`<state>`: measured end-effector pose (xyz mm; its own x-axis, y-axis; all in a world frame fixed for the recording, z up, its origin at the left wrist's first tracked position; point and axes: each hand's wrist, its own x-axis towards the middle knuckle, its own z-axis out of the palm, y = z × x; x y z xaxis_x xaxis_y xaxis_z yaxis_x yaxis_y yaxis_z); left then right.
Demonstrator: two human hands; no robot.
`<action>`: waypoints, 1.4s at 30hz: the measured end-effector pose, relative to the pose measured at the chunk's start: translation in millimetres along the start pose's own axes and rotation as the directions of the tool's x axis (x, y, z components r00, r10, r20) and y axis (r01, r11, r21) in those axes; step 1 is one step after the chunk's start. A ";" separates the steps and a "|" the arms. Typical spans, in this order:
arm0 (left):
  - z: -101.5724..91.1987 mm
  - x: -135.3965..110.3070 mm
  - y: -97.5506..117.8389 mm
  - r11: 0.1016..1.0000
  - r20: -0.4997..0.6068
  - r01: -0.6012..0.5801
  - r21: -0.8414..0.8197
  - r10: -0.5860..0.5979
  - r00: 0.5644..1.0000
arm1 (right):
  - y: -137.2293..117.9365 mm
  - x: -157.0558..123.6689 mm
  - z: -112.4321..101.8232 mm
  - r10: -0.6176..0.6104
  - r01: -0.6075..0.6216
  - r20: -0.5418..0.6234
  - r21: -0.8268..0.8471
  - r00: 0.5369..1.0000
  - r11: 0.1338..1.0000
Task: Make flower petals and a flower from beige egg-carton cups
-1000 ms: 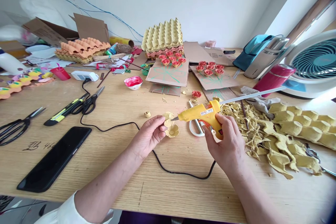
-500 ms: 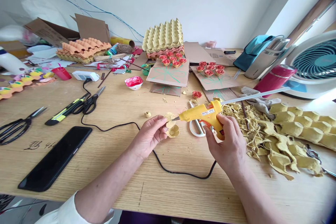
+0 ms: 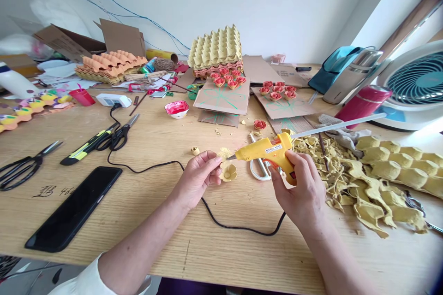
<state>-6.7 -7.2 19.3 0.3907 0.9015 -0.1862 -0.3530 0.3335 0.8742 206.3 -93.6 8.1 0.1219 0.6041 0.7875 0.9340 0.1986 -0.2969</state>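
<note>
My right hand (image 3: 301, 189) is wrapped round the handle of a yellow hot glue gun (image 3: 265, 148), with a long glue stick (image 3: 341, 125) jutting from its back. The gun's nozzle points left and meets a yellow egg-carton flower piece (image 3: 225, 153). Thumb and fingers of my left hand (image 3: 200, 173) pinch that piece at its left edge. Just below it on the table is a second, cup-shaped egg-carton flower (image 3: 229, 173). A small rolled carton bud (image 3: 195, 150) lies left of the fingertips. White-handled scissors (image 3: 259, 168) rest partly hidden behind the gun.
Torn carton scraps (image 3: 363, 193) and an egg-carton section (image 3: 404, 163) lie to the right. Red flowers stand on cardboard (image 3: 221, 97) at the back, near a bowl of red paint (image 3: 176, 109). A black cord (image 3: 238, 227) crosses the table; a phone (image 3: 74, 207), cutter (image 3: 88, 144) and scissors (image 3: 27, 163) are left.
Both hands stay almost in place. The view has shifted very slightly, and the flower piece in my left hand is tilted a little differently against the nozzle.
</note>
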 end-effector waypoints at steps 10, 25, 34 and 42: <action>-0.1 -3.0 -4.0 0.973 0.014 -0.107 0.204 0.106 0.994 | 2.0 0.5 1.0 0.003 -0.003 -0.029 -0.015 1.000 1.000; -3.0 -2.0 -7.2 0.904 0.032 -0.246 0.350 0.251 0.967 | 6.7 -1.1 1.9 -0.003 0.002 -0.050 -0.019 0.999 1.000; -1.5 -2.1 -5.4 0.887 0.050 -0.272 0.374 0.273 0.961 | 6.3 0.1 0.8 0.001 -0.002 -0.058 -0.019 0.998 1.000; -1.5 -2.3 -3.9 0.871 0.066 -0.298 0.390 0.297 0.953 | 9.1 0.9 0.2 -0.001 -0.001 -0.054 -0.028 0.999 1.000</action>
<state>-7.5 -10.2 15.7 0.3238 0.9395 0.1115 -0.0923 -0.0859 0.9920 214.9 -91.1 5.9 0.1389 0.5617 0.8156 0.9428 0.1769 -0.2824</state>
